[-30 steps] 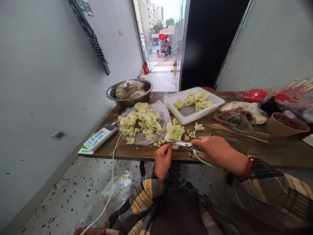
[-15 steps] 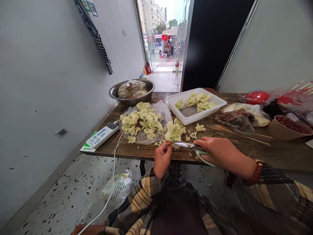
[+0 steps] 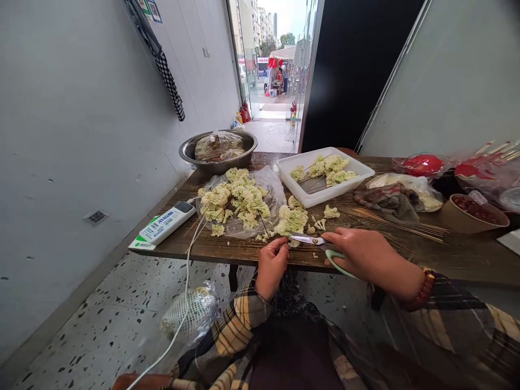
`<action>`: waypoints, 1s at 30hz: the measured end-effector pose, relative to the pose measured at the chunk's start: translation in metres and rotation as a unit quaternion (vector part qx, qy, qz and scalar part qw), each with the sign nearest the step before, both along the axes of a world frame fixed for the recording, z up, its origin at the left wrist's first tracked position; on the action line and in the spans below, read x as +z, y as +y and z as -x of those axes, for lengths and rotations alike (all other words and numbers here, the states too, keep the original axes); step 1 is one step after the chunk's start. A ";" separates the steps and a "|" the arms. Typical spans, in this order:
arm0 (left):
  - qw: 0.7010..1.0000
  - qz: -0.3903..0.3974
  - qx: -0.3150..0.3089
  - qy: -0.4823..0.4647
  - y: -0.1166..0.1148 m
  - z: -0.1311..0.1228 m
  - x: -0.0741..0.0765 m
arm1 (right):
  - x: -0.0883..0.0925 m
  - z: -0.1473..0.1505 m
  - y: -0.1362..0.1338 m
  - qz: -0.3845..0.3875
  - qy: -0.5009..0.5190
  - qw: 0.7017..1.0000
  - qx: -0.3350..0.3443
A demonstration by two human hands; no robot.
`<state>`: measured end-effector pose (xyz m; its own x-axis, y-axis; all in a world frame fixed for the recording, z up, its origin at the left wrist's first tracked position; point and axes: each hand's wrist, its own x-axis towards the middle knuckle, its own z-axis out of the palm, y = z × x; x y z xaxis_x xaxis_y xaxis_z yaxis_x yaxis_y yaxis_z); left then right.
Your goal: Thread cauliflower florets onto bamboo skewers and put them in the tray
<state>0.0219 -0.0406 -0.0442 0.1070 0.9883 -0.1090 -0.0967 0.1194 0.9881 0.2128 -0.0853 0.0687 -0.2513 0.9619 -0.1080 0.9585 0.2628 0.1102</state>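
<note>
My left hand (image 3: 273, 266) is closed at the table's near edge, finger and thumb pinched on a thin dark skewer (image 3: 264, 223) that slants up and to the left. My right hand (image 3: 361, 252) grips scissors (image 3: 314, 240) with pale green handles, their blades pointing left to just beside my left fingertips. A small piece of cauliflower sits by the blade tips, partly hidden. Just beyond lies a larger cauliflower floret (image 3: 291, 219), with small loose bits to its right. More cauliflower florets (image 3: 247, 197) are heaped on a clear plastic bag (image 3: 274, 184).
A white tray (image 3: 312, 199) holds skewered cauliflower. Behind the heap stands a metal basin (image 3: 189, 157) with bagged contents. Loose skewers (image 3: 400, 225), a crumpled cloth (image 3: 392, 203) and a paper bowl (image 3: 467, 219) lie right. A white boxy device (image 3: 168, 222) with a cable sits left.
The scissors and both hands stay almost in place. My left hand has shifted very slightly right, and the whole view has moved a little.
</note>
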 end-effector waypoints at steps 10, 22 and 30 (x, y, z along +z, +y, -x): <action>0.979 -0.141 0.037 0.141 -0.003 -0.008 -0.005 | 0.024 0.009 0.006 0.043 -0.038 0.998 0.003; 0.977 -0.147 0.030 0.152 -0.003 -0.010 -0.006 | 0.035 0.020 0.013 0.062 -0.079 0.995 0.030; 0.998 -0.002 0.011 -0.063 -0.001 -0.007 0.003 | 0.003 -0.023 0.010 -0.074 0.192 0.978 -0.037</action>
<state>0.0288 -0.0414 -0.0416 0.0981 0.9910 -0.0911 -0.2222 0.1111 0.9687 0.2358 -0.0753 0.0715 -0.1756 0.9769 0.1220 0.9525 0.1999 -0.2297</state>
